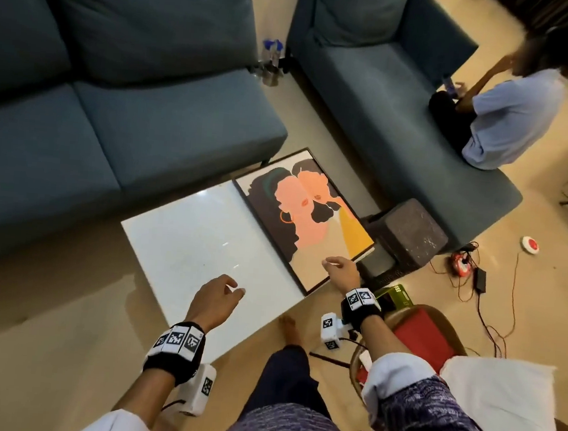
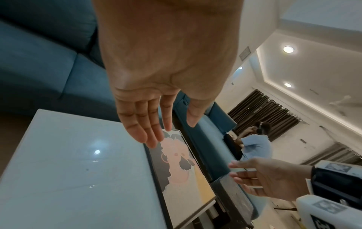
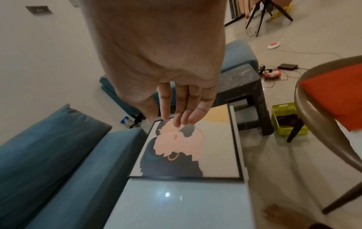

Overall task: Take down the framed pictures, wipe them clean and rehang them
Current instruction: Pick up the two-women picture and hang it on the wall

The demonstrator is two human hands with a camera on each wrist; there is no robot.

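On the table's [image 1: 185,241] right end lies the picture [image 1: 304,217], overhanging the edge; left hand [image 1: 213,298] and right hand [image 1: 341,271] hover above, fingers relaxed, holding nothing.

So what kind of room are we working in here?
Most likely a home living room: blue sofas flank a low white coffee table, where the framed picture lies flat, and curtains hang at the far end.

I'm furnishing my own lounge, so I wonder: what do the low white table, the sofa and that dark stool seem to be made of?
Table: probably glass or polished stone, glossy; the ceiling lamps mirror in it. Sofa: teal woven fabric, matt and soft-looking. Stool: likely moulded plastic with a basket-weave pattern, dark grey.
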